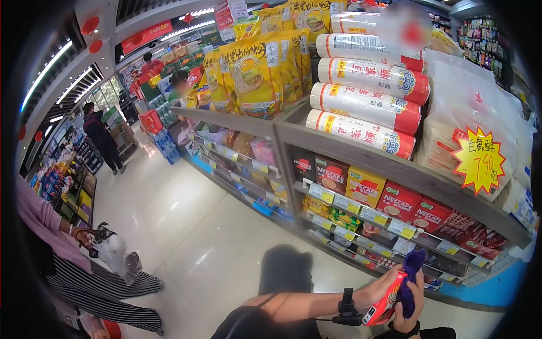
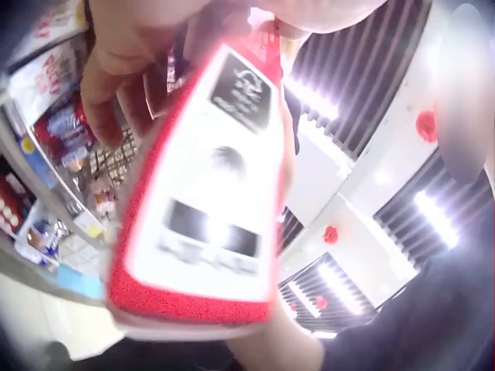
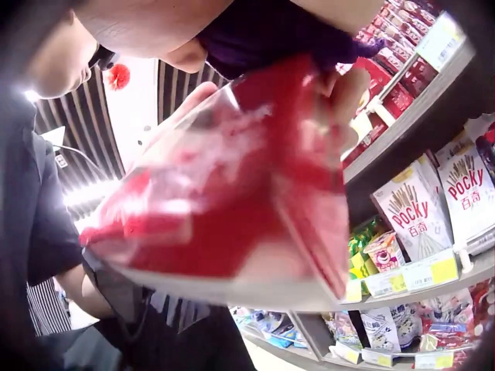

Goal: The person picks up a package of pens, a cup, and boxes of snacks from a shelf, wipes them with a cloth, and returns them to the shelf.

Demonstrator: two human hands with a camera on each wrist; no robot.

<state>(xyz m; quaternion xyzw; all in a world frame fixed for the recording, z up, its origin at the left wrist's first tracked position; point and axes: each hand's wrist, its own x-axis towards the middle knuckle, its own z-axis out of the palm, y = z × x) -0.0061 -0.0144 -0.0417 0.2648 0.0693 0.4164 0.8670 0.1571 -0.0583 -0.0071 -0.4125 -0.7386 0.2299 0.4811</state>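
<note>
Shelf [image 1: 361, 151] runs along the right as I hold a red box [image 1: 385, 302] in front of it, at near right. A light, even grip should serve best, I judge, sparing its sides and leaving the print clear. My left hand [image 1: 376, 289] curls round the box's left side; my right hand [image 1: 415, 302], fingers bent, grips the purple cloth [image 1: 414, 261] at its right.

ok the box [image 1: 385, 303] is bright red with a white, black-marked panel [image 2: 203, 193], dark purple thing [image 1: 414, 262] right against it. Nescafe cartons [image 1: 400, 200] beyond it: red, brown, yellow. Well left of it, black-and-white striped trousers [image 1: 104, 289].
</note>
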